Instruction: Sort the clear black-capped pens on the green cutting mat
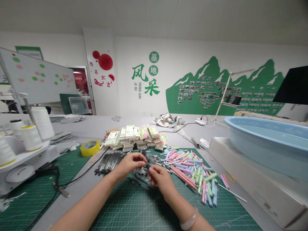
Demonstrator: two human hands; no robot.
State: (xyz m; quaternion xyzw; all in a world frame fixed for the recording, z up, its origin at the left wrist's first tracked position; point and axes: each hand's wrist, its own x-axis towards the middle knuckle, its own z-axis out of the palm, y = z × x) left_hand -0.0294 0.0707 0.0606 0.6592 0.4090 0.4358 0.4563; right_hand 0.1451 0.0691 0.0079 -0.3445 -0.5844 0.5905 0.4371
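Over the green cutting mat [134, 211], my two hands meet in front of a heap of pens. My left hand [131, 163] is closed, thumb and forefinger curled towards a small dark pen part. My right hand [160, 179] pinches that same black pen [147, 166], mostly hidden by the fingers. Many black pens with clear barrels [108, 162] lie in a row left of my hands, and more lie loose beneath them. To the right spreads a pile of pastel pens and caps [190, 166] in pink, blue, green and purple.
Stacked small boxes or pads [130, 133] stand behind the pens. Yellow tape [90, 148] and a sewing machine with thread cones [31, 138] are at left. A blue basin [264, 141] rests on a white box [255, 179] at right. Crumpled cloth [168, 120] lies behind.
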